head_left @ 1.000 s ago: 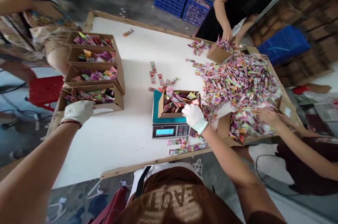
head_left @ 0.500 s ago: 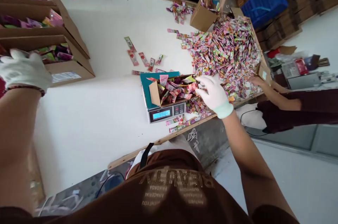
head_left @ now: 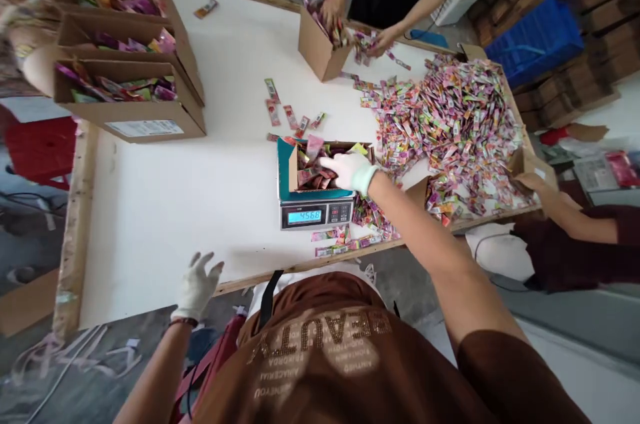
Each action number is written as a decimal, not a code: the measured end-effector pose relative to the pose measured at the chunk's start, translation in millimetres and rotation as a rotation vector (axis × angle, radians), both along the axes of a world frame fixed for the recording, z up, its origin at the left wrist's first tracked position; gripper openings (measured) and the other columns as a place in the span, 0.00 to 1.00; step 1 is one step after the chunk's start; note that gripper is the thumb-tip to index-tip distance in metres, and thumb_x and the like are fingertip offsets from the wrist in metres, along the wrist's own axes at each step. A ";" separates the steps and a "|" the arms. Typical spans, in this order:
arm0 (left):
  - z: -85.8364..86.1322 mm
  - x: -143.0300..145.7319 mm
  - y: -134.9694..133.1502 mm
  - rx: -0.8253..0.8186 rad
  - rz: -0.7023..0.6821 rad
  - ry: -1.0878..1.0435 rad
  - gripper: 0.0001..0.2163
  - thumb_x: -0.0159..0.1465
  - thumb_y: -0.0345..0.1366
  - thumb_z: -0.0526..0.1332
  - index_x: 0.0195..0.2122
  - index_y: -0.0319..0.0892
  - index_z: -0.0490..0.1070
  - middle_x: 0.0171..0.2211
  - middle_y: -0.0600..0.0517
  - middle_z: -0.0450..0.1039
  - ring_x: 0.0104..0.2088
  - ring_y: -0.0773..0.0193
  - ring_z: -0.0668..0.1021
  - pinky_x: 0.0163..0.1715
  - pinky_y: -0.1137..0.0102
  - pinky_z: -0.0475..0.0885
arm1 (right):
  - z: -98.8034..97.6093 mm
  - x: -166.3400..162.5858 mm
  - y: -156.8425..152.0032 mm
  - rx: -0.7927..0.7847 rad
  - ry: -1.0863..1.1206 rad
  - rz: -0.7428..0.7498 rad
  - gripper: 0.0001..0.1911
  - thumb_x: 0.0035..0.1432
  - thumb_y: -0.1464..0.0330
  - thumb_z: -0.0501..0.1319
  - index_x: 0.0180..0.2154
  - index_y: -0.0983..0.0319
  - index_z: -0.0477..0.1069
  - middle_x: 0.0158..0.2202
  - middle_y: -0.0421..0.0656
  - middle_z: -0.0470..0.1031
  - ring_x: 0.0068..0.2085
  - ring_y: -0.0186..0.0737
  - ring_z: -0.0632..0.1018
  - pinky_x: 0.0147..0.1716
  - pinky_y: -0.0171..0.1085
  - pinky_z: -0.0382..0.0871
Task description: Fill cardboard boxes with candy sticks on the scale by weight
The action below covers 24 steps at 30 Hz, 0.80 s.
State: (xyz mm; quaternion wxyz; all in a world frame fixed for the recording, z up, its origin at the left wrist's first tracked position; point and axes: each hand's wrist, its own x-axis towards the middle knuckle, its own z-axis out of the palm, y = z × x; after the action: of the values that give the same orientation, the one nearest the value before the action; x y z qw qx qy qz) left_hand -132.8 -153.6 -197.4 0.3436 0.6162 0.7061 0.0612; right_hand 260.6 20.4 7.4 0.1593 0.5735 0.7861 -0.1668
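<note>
My right hand (head_left: pixel 350 172), in a white glove, is on the sachets in a small open cardboard box (head_left: pixel 293 174). Its index finger is stretched out, and the lower fingers are partly hidden against the packets. The box is full of small pink, purple and green sachets (head_left: pixel 313 147) and stands on a digital scale (head_left: pixel 316 214) with a teal top and a lit display. My left hand (head_left: pixel 197 287), also gloved, hovers at the table's front edge with its fingers apart and nothing in them.
Filled cardboard boxes (head_left: pixel 150 125) stand in a row at the left. A large heap of sachets (head_left: pixel 450 117) covers the right side. A co-worker handles a box (head_left: pixel 320 57) at the far side; another person's hand touches a box (head_left: pixel 537 167) at the right.
My left hand has left the filled box at the left and come back toward my body. My right hand has moved left over the box on the scale. The scale's reading has changed.
</note>
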 end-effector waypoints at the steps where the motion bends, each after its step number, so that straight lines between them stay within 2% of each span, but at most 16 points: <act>1: -3.6 10.1 -15.8 -0.010 0.043 0.001 0.25 0.64 0.51 0.64 0.56 0.40 0.74 0.56 0.40 0.74 0.52 0.48 0.80 0.50 0.53 0.77 | -4.3 -1.1 0.8 0.013 0.005 0.022 0.23 0.61 0.72 0.64 0.59 0.63 0.73 0.48 0.51 0.80 0.46 0.49 0.79 0.50 0.48 0.66; 4: -17.0 37.2 -47.0 -0.031 0.195 -0.002 0.23 0.64 0.47 0.60 0.55 0.39 0.76 0.63 0.35 0.70 0.53 0.42 0.81 0.49 0.51 0.78 | -4.5 5.1 -0.9 0.062 0.030 0.083 0.17 0.68 0.70 0.58 0.56 0.61 0.76 0.47 0.50 0.81 0.45 0.48 0.80 0.46 0.45 0.66; 7: -25.3 58.8 -57.4 0.006 0.238 -0.026 0.21 0.65 0.46 0.57 0.53 0.41 0.77 0.66 0.37 0.67 0.59 0.39 0.77 0.58 0.51 0.74 | 17.1 30.4 -11.7 0.179 0.184 0.058 0.15 0.69 0.66 0.58 0.53 0.57 0.78 0.48 0.46 0.82 0.48 0.47 0.80 0.44 0.42 0.68; 11: -19.0 83.8 -55.6 0.057 0.176 -0.066 0.22 0.65 0.49 0.55 0.53 0.43 0.76 0.65 0.37 0.68 0.61 0.39 0.76 0.61 0.50 0.72 | 63.2 93.2 -42.4 0.396 0.492 -0.078 0.14 0.67 0.61 0.61 0.49 0.57 0.81 0.45 0.44 0.83 0.44 0.45 0.82 0.45 0.41 0.71; 13: -13.1 95.1 -53.4 0.069 0.159 -0.077 0.22 0.65 0.50 0.55 0.52 0.44 0.76 0.65 0.38 0.69 0.62 0.41 0.76 0.63 0.51 0.71 | 81.0 133.7 -61.9 0.487 0.487 -0.183 0.16 0.65 0.59 0.62 0.48 0.58 0.82 0.44 0.45 0.83 0.43 0.48 0.82 0.45 0.42 0.73; 15: -7.5 103.6 -50.1 0.077 0.137 -0.093 0.21 0.64 0.50 0.56 0.52 0.45 0.76 0.64 0.39 0.70 0.62 0.43 0.75 0.64 0.53 0.71 | 88.7 175.3 -81.3 0.543 0.382 -0.326 0.18 0.64 0.58 0.63 0.50 0.58 0.81 0.44 0.48 0.83 0.44 0.52 0.83 0.46 0.46 0.75; 17: -0.4 107.9 -42.4 0.090 0.110 -0.131 0.22 0.64 0.50 0.56 0.52 0.43 0.75 0.64 0.37 0.70 0.63 0.44 0.74 0.65 0.53 0.69 | 83.9 211.7 -98.0 0.530 0.235 -0.471 0.26 0.61 0.56 0.66 0.58 0.58 0.77 0.48 0.52 0.82 0.46 0.58 0.83 0.48 0.52 0.76; 19: 12.3 107.9 -26.3 0.122 0.089 -0.199 0.23 0.65 0.50 0.56 0.52 0.38 0.75 0.62 0.34 0.71 0.64 0.45 0.73 0.66 0.54 0.69 | 66.5 236.1 -109.2 0.467 0.175 -0.574 0.42 0.57 0.54 0.69 0.69 0.58 0.65 0.60 0.56 0.75 0.49 0.63 0.82 0.49 0.57 0.76; 21: 33.9 105.9 0.5 0.199 0.083 -0.263 0.23 0.66 0.50 0.56 0.51 0.35 0.74 0.60 0.33 0.73 0.63 0.46 0.74 0.64 0.56 0.71 | 39.3 243.8 -112.5 0.385 0.304 -0.609 0.55 0.56 0.50 0.70 0.76 0.58 0.50 0.70 0.60 0.62 0.53 0.63 0.81 0.51 0.58 0.76; 22: 48.4 105.6 17.7 0.254 0.082 -0.282 0.23 0.67 0.50 0.56 0.51 0.35 0.74 0.58 0.34 0.74 0.61 0.48 0.76 0.62 0.57 0.72 | 23.9 241.1 -110.7 0.350 0.419 -0.593 0.58 0.56 0.48 0.70 0.77 0.59 0.45 0.72 0.62 0.56 0.58 0.62 0.78 0.52 0.56 0.77; 24: 82.7 109.7 57.1 0.382 0.098 -0.277 0.23 0.70 0.50 0.56 0.53 0.36 0.74 0.54 0.39 0.77 0.53 0.53 0.80 0.57 0.60 0.75 | -5.6 224.8 -100.8 0.280 0.623 -0.506 0.58 0.59 0.46 0.67 0.77 0.61 0.41 0.75 0.61 0.49 0.68 0.60 0.69 0.58 0.53 0.74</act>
State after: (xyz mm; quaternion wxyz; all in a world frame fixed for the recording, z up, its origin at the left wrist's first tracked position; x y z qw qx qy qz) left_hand -23.1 -96.5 -114.7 0.3109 0.6209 0.6567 0.2943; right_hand 485.4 -80.4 1.8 -0.2113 0.6868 0.6459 -0.2578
